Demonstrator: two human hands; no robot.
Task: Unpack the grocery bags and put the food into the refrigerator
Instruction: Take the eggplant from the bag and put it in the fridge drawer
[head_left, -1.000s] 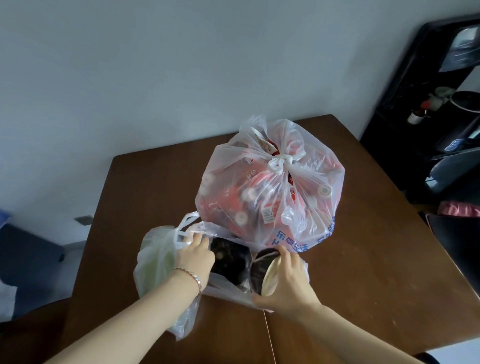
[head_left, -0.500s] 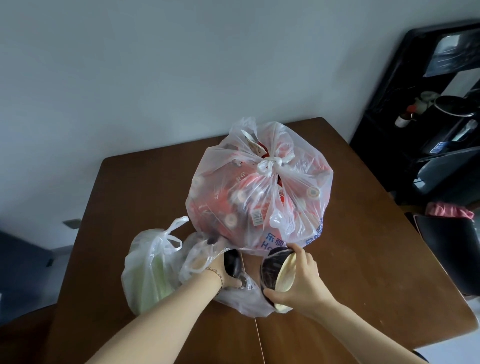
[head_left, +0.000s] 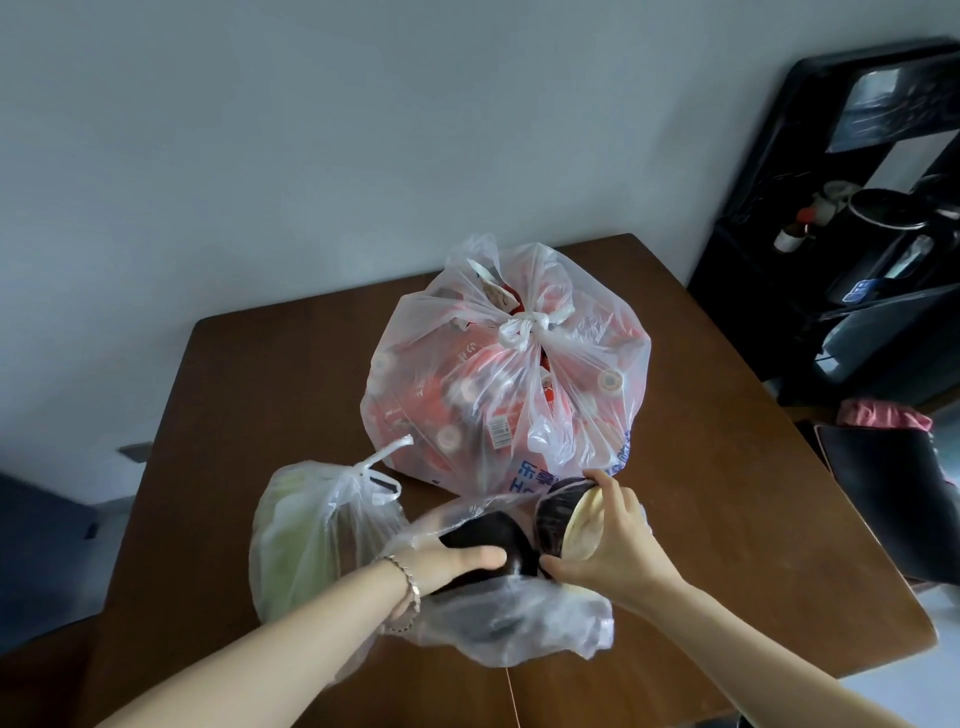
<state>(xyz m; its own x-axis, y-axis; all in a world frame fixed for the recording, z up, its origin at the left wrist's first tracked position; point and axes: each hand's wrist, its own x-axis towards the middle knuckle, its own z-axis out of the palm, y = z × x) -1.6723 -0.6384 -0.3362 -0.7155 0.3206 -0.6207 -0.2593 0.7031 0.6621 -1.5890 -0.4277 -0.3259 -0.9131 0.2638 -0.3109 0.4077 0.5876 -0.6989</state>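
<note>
While the right hand (head_left: 618, 545) keeps its fingers curled round the cut half (head_left: 558, 519), the left hand (head_left: 447, 564) has pushed deeper into the clear bag (head_left: 519, 623) by the table's (head_left: 260, 389) near edge, thumb clamped over the eggplant (head_left: 488, 532). A tied bag (head_left: 509, 384) sits mid-table; black shelves (head_left: 831, 234) stand right.

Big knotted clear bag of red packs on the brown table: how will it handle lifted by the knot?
The knotted clear plastic bag bulges with red packs, so probably heavy for its thin film. The film is floppy; contents may sag and shift. Its tied white knot looks tight, likely a fair handle.
</note>
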